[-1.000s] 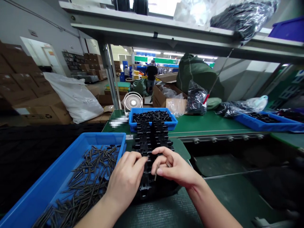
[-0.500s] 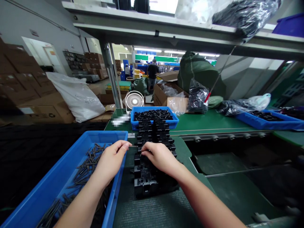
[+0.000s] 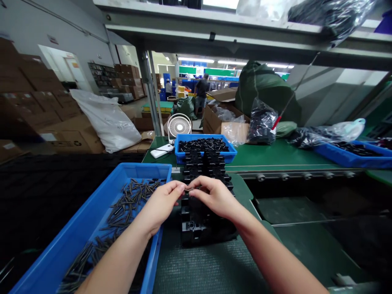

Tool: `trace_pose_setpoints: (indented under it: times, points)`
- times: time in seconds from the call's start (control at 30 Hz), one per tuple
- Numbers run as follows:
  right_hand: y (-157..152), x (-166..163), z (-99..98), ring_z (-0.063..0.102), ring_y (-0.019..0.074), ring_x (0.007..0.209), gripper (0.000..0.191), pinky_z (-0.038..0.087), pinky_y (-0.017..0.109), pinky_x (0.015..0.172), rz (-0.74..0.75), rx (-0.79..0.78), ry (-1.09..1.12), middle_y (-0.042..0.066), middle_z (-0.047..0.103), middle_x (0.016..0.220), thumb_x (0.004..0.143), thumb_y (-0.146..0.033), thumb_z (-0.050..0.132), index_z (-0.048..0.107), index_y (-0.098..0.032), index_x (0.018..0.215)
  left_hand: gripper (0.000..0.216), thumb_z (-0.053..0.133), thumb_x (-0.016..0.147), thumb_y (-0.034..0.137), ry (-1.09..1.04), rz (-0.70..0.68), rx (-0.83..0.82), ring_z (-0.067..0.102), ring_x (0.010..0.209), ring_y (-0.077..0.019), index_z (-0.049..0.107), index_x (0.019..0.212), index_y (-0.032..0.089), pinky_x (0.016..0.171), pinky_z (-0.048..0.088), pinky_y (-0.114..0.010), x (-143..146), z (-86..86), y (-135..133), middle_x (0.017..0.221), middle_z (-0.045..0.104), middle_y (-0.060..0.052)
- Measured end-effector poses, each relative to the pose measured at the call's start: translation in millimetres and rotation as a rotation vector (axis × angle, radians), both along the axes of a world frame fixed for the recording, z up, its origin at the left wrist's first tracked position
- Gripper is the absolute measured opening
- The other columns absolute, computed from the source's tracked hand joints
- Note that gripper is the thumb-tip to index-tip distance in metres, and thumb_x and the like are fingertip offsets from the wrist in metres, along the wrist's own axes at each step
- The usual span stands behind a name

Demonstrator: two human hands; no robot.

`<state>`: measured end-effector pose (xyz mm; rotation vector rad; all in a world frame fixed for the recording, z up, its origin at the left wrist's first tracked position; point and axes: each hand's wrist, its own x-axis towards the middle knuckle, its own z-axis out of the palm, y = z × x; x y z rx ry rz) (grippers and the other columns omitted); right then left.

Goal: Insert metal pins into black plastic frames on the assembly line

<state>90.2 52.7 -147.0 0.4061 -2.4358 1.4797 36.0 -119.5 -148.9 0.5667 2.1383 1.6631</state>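
My left hand is closed in a pinch on a thin, spring-like metal piece, which shows only as a short line between my fingertips. Facing it, my right hand has its thumb and index finger curled at the other end of that piece; whether anything else is in those fingers is hidden. Both hands hover over a row of black plastic parts standing in two columns on the green mat. Under my left forearm lies a long blue bin holding many thin dark pieces.
Beyond the black parts stands a small blue tray of short black pins. A white fan and a white device with a cable are to its left. Overhead runs a metal shelf. Another blue tray sits at right.
My hands have come together, closing the gap across which the thin piece showed. My left hand moved right, towards my right hand. The whole view has shifted slightly.
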Motion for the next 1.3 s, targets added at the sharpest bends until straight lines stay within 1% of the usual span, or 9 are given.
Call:
trace_pose_setpoints:
  times: [0.13,0.4,0.57,0.7,0.83,0.9,0.97,1.13,1.3]
  points:
    - [2.8,7.3,-2.6,0.059,0.0135,0.084,0.006,0.045,0.025,0.077,-0.012,0.104,0.043,0.001,0.065,0.089,0.087,-0.021,0.058,0.064,-0.019,0.089,0.03,0.059,0.081,0.04,-0.026,0.187,0.14,0.053,0.082,-0.0166,0.067,0.101,0.019,0.066,0.041,-0.025,-5.5,3.0,-4.0,0.087,0.063,-0.003]
    - [5.2,11.0,-19.0,0.057,0.015,0.085,0.01,0.044,0.028,0.078,0.045,0.422,-0.079,0.002,0.059,0.095,0.09,-0.022,0.052,0.062,-0.021,0.089,0.033,0.051,0.083,0.038,0.084,0.633,0.329,0.055,0.093,-0.014,0.06,0.109,0.019,0.065,0.043,-0.02,-34.1,6.5,-25.7,0.109,0.06,-0.006]
    - [2.7,7.0,-31.6,0.059,0.0167,0.085,0.014,0.045,0.03,0.079,0.038,0.539,-0.115,0.002,0.058,0.098,0.092,-0.027,0.049,0.061,-0.023,0.092,0.037,0.045,0.085,0.036,0.191,0.76,0.27,0.058,0.089,-0.0149,0.056,0.114,0.017,0.064,0.046,-0.021,-47.5,10.0,-41.8,0.103,0.062,-0.008]
    - [-2.8,13.7,-26.8,0.059,0.0202,0.092,0.029,0.046,0.034,0.083,-0.013,0.608,-0.13,0.004,0.056,0.112,0.091,-0.032,0.051,0.052,-0.026,0.119,0.043,0.032,0.091,0.036,0.404,0.875,0.065,0.057,0.097,-0.0182,0.047,0.125,0.015,0.075,0.048,-0.029,-53.2,27.1,-74.5,0.111,0.059,-0.011]
    - [-29.9,27.5,-3.8,0.058,0.0185,0.097,0.03,0.045,0.031,0.083,0.123,0.564,-0.086,0.002,0.055,0.114,0.094,-0.037,0.047,0.046,-0.029,0.123,0.024,0.051,0.085,0.034,0.614,0.76,-0.344,0.043,0.118,-0.0273,0.066,0.101,0.025,0.101,0.032,-0.044,-50.3,30.1,-102.6,0.117,0.057,-0.007]
    - [-56.2,32.0,3.6,0.059,0.017,0.093,0.026,0.046,0.029,0.079,0.247,0.553,-0.052,0.002,0.056,0.11,0.095,-0.037,0.044,0.048,-0.028,0.119,0.008,0.065,0.076,0.029,0.62,0.614,-0.582,0.038,0.12,-0.0332,0.07,0.077,0.023,0.103,0.025,-0.051,-51.9,14.8,-108.1,0.11,0.06,-0.009]
    - [-87.3,33.5,2.2,0.058,0.0167,0.086,0.026,0.046,0.028,0.073,0.354,0.572,-0.008,0.003,0.057,0.104,0.095,-0.036,0.043,0.05,-0.026,0.118,0.011,0.075,0.067,0.024,0.567,0.474,-0.796,0.041,0.117,-0.036,0.067,0.063,0.018,0.1,0.028,-0.054,-57.1,-9.2,-109.9,0.099,0.063,-0.011]
    - [-145.3,31.3,-28.5,0.052,0.0231,0.095,0.035,0.044,0.037,0.083,0.508,0.668,0.175,0.008,0.057,0.103,0.093,-0.046,0.046,0.053,-0.021,0.116,0.029,0.072,0.072,0.041,0.405,0.286,-1.158,0.05,0.111,-0.0286,0.064,0.079,0.014,0.093,0.04,-0.05,-72.0,-63.4,-112.8,0.102,0.063,-0.009]
    - [-151.1,31.4,-49.0,0.05,0.0208,0.101,0.034,0.042,0.036,0.091,0.578,0.556,0.096,0.008,0.055,0.113,0.093,-0.043,0.047,0.053,-0.022,0.119,0.03,0.062,0.082,0.041,0.388,0.236,-1.254,0.048,0.117,-0.0271,0.062,0.096,0.014,0.096,0.04,-0.049,-77.4,-77.5,-106.7,0.118,0.057,-0.01]
